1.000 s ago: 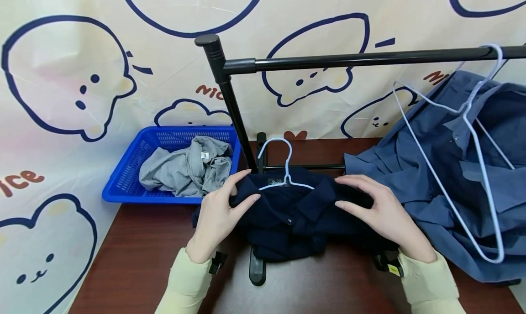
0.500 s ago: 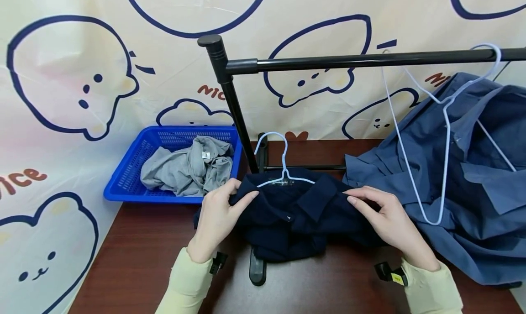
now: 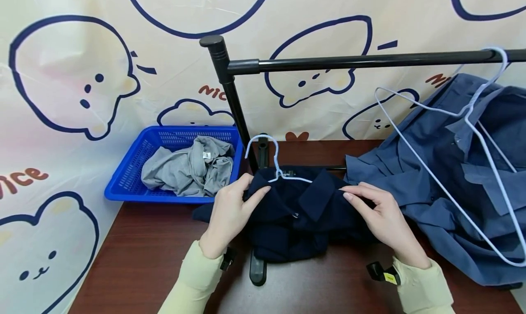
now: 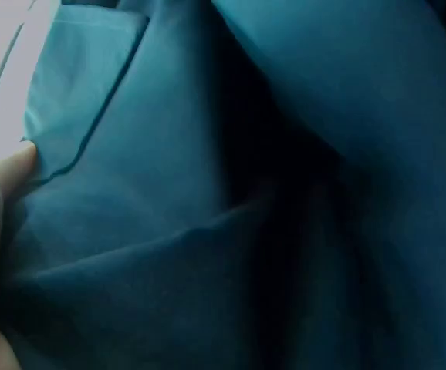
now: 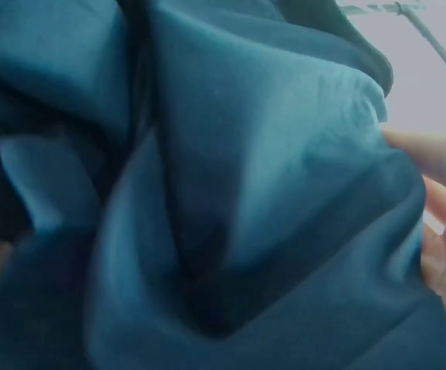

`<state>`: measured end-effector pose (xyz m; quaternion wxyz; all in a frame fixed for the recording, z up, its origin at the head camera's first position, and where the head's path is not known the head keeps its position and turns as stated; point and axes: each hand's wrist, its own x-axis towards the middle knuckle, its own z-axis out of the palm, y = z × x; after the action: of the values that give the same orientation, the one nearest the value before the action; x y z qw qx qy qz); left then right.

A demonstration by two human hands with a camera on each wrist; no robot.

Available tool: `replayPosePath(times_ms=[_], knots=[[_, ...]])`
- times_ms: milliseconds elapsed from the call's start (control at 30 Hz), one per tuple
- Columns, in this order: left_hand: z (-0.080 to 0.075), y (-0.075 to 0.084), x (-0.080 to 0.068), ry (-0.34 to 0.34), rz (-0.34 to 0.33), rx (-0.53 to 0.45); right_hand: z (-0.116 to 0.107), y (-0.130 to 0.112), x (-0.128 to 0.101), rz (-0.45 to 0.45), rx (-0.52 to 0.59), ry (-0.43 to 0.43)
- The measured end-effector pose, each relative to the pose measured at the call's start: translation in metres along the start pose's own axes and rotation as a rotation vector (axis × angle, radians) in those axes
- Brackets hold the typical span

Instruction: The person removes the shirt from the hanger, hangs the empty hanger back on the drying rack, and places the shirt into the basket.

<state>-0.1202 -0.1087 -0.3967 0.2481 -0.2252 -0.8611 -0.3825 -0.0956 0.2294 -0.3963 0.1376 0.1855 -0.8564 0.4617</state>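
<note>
A dark navy collared shirt is held up over the table, with a pale blue hanger inside its neck. The hanger's hook stands above the collar, and its arm ends are hidden in the cloth. At the left side of the collar my left hand pinches the fabric between thumb and fingers. My right hand pinches the shirt's right shoulder. Cloth fills most of the left wrist view, my left thumb lying at the collar edge. In the right wrist view, folds of the shirt hang beside my fingers.
A black clothes rack spans the back right. From it hang a bare pale hanger and a blue-grey garment. A blue basket with a crumpled grey garment stands at left on the brown table.
My right thumb and fingers have come together on the shirt's shoulder. My left hand has moved slightly right, while the hook in the collar shifted left. The bare hanger has swung on the rack.
</note>
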Motion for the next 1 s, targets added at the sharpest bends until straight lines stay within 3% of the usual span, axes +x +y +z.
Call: replayPosePath(times_ms=[300, 533, 767, 1000], knots=[[0.011, 0.012, 0.009, -0.012, 0.047, -0.043, 0.015, -0.004, 0.002, -0.023, 0.03, 0.005], [0.007, 0.01, 0.011, -0.013, 0.077, -0.096, 0.007, -0.004, 0.006, -0.06, 0.003, -0.001], [-0.002, 0.006, 0.012, 0.038, 0.074, -0.054, -0.005, -0.017, 0.009, -0.124, -0.021, 0.053], [-0.013, 0.008, 0.014, 0.064, 0.078, -0.04, -0.011, 0.0, 0.007, -0.139, -0.061, 0.094]])
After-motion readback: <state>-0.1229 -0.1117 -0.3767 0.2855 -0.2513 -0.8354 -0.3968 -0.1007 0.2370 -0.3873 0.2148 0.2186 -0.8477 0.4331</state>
